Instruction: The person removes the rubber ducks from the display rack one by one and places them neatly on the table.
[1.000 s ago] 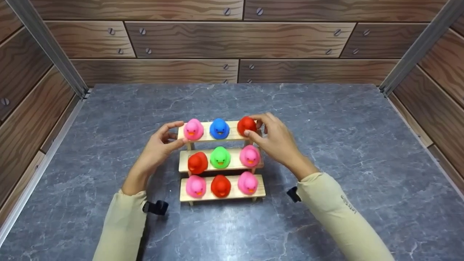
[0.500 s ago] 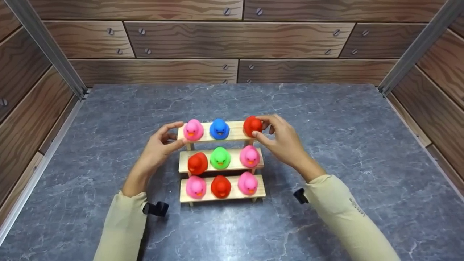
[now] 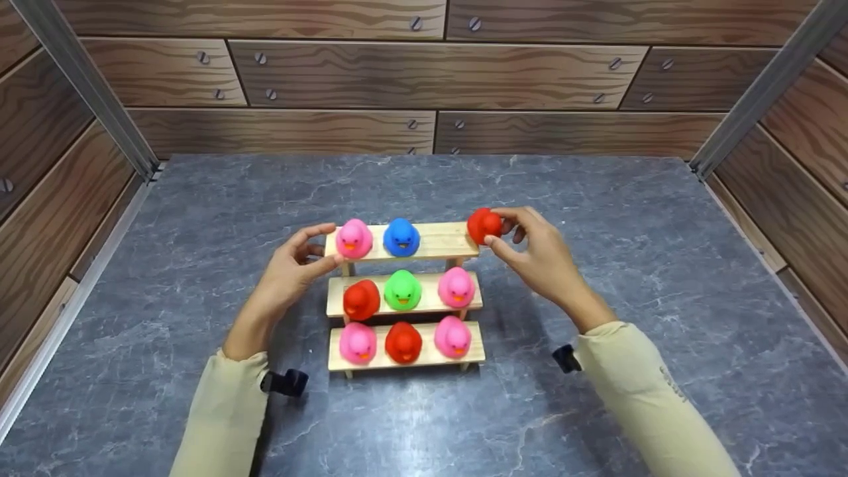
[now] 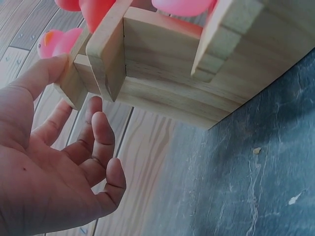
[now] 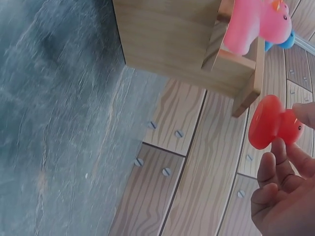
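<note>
My right hand (image 3: 543,255) pinches a red rubber duck (image 3: 482,226) between thumb and fingers, off the right end of the top shelf. In the right wrist view that red duck (image 5: 268,123) hangs apart from the wood. A three-tier wooden display stand (image 3: 440,240) stands on the table. My left hand (image 3: 286,273) steadies it, thumb and index finger gripping the left end of the top shelf; the other fingers curl loosely below in the left wrist view. On that shelf sit a pink duck (image 3: 354,238) and a blue duck (image 3: 401,237).
The middle shelf holds a red duck (image 3: 361,299) turned slightly, a green duck (image 3: 403,289) and a pink duck (image 3: 456,288). Two pink ducks flank a red duck (image 3: 403,342) on the bottom shelf. Wood-patterned walls (image 3: 437,76) enclose the grey marbled table (image 3: 629,232).
My right hand has lifted the red duck off the top shelf and carried it to the right, past the shelf's end. My left hand stays on the stand.
</note>
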### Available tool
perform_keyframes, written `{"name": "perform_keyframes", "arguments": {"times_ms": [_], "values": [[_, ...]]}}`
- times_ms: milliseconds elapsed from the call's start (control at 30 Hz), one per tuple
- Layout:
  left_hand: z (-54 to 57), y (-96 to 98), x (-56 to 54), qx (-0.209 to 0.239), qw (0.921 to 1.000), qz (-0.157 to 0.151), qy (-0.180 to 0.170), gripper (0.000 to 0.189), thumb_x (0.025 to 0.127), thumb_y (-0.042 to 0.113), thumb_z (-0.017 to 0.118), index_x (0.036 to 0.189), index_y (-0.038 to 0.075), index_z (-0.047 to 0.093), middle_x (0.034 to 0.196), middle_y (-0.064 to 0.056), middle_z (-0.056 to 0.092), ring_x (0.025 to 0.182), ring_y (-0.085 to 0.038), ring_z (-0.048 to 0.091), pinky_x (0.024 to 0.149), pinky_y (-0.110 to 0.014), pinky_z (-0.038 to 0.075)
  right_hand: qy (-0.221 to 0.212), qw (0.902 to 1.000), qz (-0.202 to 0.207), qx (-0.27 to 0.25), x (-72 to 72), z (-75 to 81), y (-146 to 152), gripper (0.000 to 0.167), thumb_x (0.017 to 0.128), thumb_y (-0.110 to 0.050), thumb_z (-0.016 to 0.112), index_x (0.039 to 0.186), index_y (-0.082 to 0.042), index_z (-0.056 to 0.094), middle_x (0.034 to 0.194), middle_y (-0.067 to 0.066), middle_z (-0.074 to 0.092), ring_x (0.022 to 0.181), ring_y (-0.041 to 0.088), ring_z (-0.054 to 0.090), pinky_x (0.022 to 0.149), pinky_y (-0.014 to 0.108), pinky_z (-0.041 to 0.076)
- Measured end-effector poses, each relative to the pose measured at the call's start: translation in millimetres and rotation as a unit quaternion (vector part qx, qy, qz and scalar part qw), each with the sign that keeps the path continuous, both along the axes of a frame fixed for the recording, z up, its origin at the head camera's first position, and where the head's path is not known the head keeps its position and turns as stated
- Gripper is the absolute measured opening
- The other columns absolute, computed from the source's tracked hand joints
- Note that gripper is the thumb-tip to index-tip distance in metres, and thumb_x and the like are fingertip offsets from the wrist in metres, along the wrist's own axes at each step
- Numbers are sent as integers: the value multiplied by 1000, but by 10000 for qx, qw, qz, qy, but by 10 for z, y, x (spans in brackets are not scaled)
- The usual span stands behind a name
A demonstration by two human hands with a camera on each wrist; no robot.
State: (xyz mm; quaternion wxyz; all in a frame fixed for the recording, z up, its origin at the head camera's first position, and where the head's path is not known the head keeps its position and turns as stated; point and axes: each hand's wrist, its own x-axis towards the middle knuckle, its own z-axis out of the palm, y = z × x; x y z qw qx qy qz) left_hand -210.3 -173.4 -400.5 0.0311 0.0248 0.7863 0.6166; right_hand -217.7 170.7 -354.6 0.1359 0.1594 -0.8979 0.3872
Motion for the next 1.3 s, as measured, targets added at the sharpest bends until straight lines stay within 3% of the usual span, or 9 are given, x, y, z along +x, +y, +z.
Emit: {"name": "perform_keyframes", "arguments": {"times_ms": [467, 1300], "values": [[6, -6, -15, -98, 9999, -14, -27, 54, 87, 23, 73, 136, 16, 52, 104, -10, 62, 89, -19, 56, 81, -28, 43, -355, 9991, -169, 130, -28, -19, 244, 38, 89, -12, 69, 123, 1, 60, 100, 16, 59, 85, 25, 51, 76, 32, 39], [-12, -10, -12, -210, 9998, -9, -54, 54, 87, 22, 72, 137, 16, 52, 101, -9, 60, 89, -18, 54, 78, -27, 41, -464, 9983, -231, 280, -59, -312, 411, 38, 89, -10, 69, 123, 2, 59, 101, 18, 58, 84, 26, 54, 75, 33, 41]]}}
